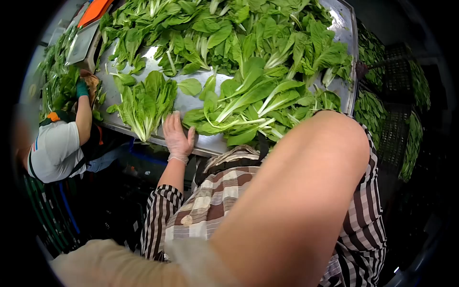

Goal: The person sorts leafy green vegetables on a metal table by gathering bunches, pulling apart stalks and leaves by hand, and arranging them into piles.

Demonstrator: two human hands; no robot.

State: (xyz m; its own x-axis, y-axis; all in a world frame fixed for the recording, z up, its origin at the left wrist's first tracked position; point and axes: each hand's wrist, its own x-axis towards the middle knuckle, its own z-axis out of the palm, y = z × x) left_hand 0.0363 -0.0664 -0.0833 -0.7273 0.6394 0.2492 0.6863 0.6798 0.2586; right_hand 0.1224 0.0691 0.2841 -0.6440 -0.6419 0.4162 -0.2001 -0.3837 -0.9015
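My left hand [177, 136], in a clear thin glove, lies on the near edge of the metal table with its fingers stretched out. Its fingertips are beside a bunch of leafy greens [146, 103] whose pale stems point toward me. To its right spreads a loose pile of the same greens [258, 103]. My right arm bends up close in front of the camera, covering much of the lower view. The gloved right hand [112, 268] is large and blurred at the lower left, and its fingers cannot be made out.
The metal table [189, 103] carries a big heap of greens [229, 33] at the back. A scale [82, 45] stands at the far left. Nearby, a co-worker [60, 143] in a green glove handles greens. Black crates [397, 126] with greens line the right side.
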